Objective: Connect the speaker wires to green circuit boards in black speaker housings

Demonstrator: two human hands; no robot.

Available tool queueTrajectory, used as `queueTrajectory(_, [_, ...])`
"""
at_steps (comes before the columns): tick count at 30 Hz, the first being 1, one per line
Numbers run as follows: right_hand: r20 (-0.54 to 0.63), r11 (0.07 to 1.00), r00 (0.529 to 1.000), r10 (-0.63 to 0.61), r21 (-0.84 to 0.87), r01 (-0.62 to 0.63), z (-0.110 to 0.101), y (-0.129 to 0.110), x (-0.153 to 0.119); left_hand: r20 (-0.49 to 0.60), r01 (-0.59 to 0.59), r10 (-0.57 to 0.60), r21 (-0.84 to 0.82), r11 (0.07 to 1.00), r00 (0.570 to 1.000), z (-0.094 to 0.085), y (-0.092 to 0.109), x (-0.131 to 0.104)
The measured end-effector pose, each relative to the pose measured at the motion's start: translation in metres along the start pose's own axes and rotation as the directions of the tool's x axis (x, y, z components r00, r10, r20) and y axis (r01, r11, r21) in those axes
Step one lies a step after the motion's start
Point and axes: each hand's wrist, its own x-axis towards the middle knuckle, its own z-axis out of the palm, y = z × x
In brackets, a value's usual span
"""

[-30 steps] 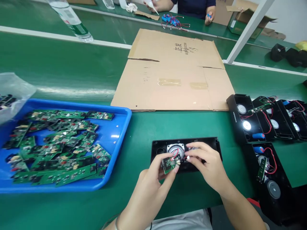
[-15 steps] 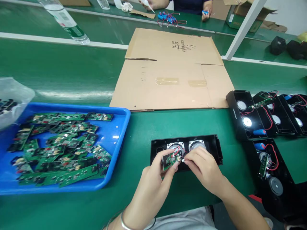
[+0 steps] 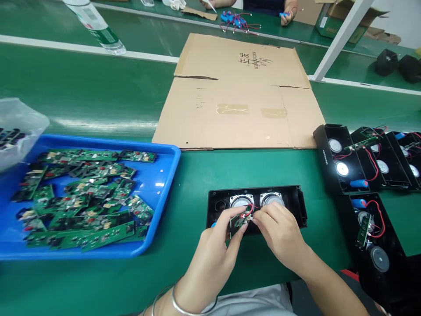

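A small green circuit board (image 3: 236,223) is pinched between the thumb and fingers of my left hand (image 3: 215,245), tilted above a black speaker housing (image 3: 292,206). My right hand (image 3: 283,232) is closed at the board's right edge, its thumb and forefinger on a small white wire connector (image 3: 249,217). Red wires (image 3: 250,210) loop over the board there. Inside the housing sit two round speakers, the left speaker (image 3: 241,201) and the right speaker (image 3: 271,199), both partly covered by my hands. A bit of a blue part (image 3: 213,224) shows beside my left fingers.
A blue tray (image 3: 169,175) of green circuit boards stands left, with a plastic bag (image 3: 29,120) over its corner. Flattened cardboard (image 3: 237,127) lies ahead. Several wired housings (image 3: 335,171) stand right. Across the bench, a person's hand (image 3: 289,13) holds a blue part near a bottle (image 3: 98,26).
The board has turned more steeply in my left hand, and my right fingers have moved in closer against its edge. The whole view has shifted slightly.
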Motion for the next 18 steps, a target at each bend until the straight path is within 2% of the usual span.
queueTrajectory(8, [0.038,0.982,0.996,-0.076,-0.168,0.082,-0.0006,-0.0016,0.0032,-0.037,-0.149,0.151,0.037,0.988,0.988,0.0066,-0.0020,-0.0019])
queueTrajectory(12, [-0.058,0.994,0.993,-0.104,-0.051,0.102,0.0002,0.0013,0.0028,-0.002,-0.135,0.135,-0.026,0.991,0.991,0.0038,-0.0050,0.0001])
queueTrajectory(18, [-0.143,0.997,0.990,-0.016,0.071,0.027,0.0009,0.0001,0.0023,-0.002,-0.133,0.134,-0.079,0.988,0.991,0.0007,-0.0053,0.0014])
